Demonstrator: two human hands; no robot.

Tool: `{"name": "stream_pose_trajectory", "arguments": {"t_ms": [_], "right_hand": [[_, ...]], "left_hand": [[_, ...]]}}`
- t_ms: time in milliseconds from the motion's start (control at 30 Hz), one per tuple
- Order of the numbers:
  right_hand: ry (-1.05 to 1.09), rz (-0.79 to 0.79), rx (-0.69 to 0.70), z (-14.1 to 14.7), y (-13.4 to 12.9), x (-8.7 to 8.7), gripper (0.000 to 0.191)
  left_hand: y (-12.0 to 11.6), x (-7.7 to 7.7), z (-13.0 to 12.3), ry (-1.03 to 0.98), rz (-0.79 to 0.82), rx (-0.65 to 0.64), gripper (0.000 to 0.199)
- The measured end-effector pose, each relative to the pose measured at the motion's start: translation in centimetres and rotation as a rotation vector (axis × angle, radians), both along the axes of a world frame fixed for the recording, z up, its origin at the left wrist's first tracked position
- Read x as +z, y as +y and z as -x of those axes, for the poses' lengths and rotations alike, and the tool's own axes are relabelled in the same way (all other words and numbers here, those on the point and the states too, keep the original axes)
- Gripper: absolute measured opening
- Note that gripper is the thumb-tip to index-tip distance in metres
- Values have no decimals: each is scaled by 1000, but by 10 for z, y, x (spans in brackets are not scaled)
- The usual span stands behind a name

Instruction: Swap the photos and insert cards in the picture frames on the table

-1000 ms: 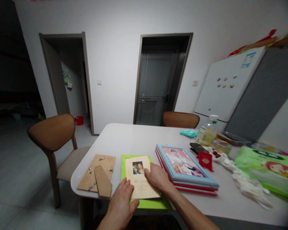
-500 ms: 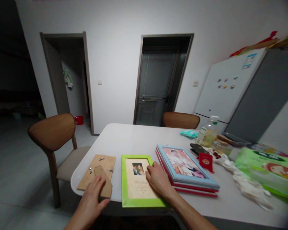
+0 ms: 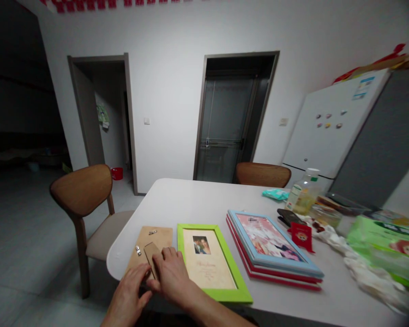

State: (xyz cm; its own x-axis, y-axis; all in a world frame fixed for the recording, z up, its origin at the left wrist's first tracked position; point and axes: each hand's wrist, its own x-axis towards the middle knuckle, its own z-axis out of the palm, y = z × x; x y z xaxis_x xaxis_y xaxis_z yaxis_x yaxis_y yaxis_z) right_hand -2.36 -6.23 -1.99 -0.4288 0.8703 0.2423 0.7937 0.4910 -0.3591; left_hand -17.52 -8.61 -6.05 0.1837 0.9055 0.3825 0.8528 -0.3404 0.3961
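Note:
A brown frame backing board (image 3: 143,254) with metal clips and a folded stand flap (image 3: 152,250) lies at the table's near left edge. My left hand (image 3: 131,288) is on its near edge, with fingers bent over the board and thumb below. My right hand (image 3: 173,272) presses its curled fingers on the flap and the board's right side. Directly right of the board, a lime green picture frame (image 3: 226,254) lies face up, showing a small photo of two people on a cream sheet. My right forearm crosses its lower left corner.
A stack of frames, the light blue one (image 3: 276,263) on top of red ones, sits to the right. Beyond it are a red booklet (image 3: 301,236), a dark phone-like object (image 3: 289,217), a clear bottle (image 3: 303,193), crumpled tissues (image 3: 364,268) and a green pack (image 3: 391,247). A wooden chair (image 3: 83,188) stands left.
My right hand has left the green frame and moved left onto the backing board beside my left hand. The left hand has shifted to the board's near edge. The view has tilted slightly upward.

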Motion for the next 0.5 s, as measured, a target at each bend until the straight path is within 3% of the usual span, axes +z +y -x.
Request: {"name": "stream_pose_trajectory", "arguments": {"t_ms": [133, 233, 367, 500], "right_hand": [[155, 41, 56, -4, 6, -4, 37], [288, -8, 49, -17, 4, 12, 41], [300, -38, 28, -49, -4, 39, 34], [247, 58, -27, -100, -12, 38, 36]], "left_hand": [[8, -4, 16, 7, -71, 61, 42], [9, 10, 14, -46, -159, 27, 43], [4, 36, -16, -92, -191, -36, 44], [-2, 44, -61, -100, -36, -131, 46]]}}
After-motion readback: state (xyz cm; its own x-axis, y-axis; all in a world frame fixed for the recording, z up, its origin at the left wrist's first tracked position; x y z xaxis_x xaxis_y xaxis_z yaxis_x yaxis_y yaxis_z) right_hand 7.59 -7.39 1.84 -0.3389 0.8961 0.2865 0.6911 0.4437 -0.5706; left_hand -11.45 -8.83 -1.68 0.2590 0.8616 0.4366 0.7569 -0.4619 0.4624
